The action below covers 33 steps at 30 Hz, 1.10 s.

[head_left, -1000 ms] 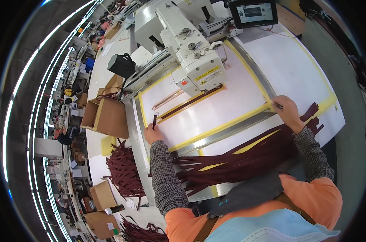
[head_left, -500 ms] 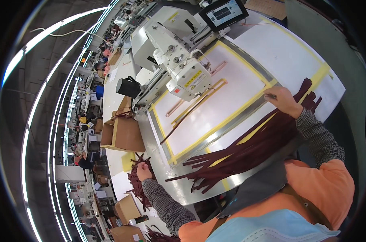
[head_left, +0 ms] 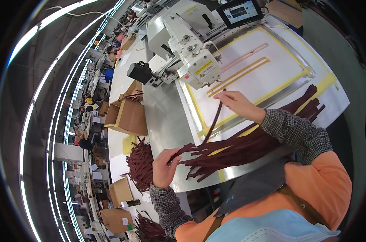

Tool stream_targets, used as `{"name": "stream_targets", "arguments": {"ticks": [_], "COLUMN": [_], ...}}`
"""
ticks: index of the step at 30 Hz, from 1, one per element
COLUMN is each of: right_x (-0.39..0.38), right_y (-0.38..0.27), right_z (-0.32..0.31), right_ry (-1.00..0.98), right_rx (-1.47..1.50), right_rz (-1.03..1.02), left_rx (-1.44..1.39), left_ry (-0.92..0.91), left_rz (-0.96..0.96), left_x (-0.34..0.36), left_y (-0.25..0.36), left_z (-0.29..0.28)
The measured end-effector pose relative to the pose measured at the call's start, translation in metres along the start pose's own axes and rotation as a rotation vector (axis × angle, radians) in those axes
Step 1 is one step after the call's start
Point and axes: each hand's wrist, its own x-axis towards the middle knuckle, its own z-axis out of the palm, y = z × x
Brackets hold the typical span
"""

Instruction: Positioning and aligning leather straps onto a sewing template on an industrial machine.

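Observation:
My left hand (head_left: 165, 167) pinches the left end of a maroon fabric strip (head_left: 185, 149) at the edge of the long bundle. My right hand (head_left: 242, 106) is over the front left part of the white template (head_left: 253, 86), its thumb and finger closed on another narrow maroon strip (head_left: 214, 123). This strip slants down toward the bundle (head_left: 247, 150), where its lower end meets the other strips. Yellow-edged slots (head_left: 241, 76) and pinkish slots (head_left: 247, 54) run across the template. The sewing machine head (head_left: 199, 66) stands just behind my right hand.
A tangled pile of short maroon strips (head_left: 139, 165) lies left of my left hand. Behind it stands an open cardboard box (head_left: 128, 117). A black motor housing (head_left: 139, 72) juts out beside the machine, and a control screen (head_left: 240, 13) is at the back.
My left hand has moved right from the short-strip pile to the bundle. My right hand has come left and now holds a strip. The template sits further right under the machine; its dark strip is gone.

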Motion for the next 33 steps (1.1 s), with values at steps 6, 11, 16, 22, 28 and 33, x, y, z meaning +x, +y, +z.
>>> {"name": "stream_targets", "arguments": {"ticks": [6, 11, 16, 22, 28, 33], "right_x": [-0.046, -0.063, -0.055, -0.053, -0.063, -0.068], "right_y": [-0.034, -0.021, -0.006, 0.012, 0.009, 0.040], "right_z": [0.045, 0.023, 0.026, 0.035, 0.022, -0.011], "right_ry": [-0.541, -0.643, -0.572, -0.485, -0.537, -0.486], "right_rx": [0.276, 0.357, -0.042, -0.111, -0.111, -0.061], "right_rz": [0.397, 0.550, 0.211, 0.229, 0.406, 0.447], "left_rx": [0.206, 0.137, 0.153, 0.302, 0.901, 0.287], "left_ry": [0.066, 0.081, 0.088, 0.115, 0.375, 0.369], "left_rz": [0.268, 0.245, 0.251, 0.191, -0.066, -0.299], "left_x": [0.006, 0.016, 0.027, 0.018, -0.027, -0.026], "left_y": [0.030, 0.008, -0.004, -0.030, -0.165, -0.156], "left_z": [0.038, 0.054, 0.052, 0.040, -0.024, 0.068]}}
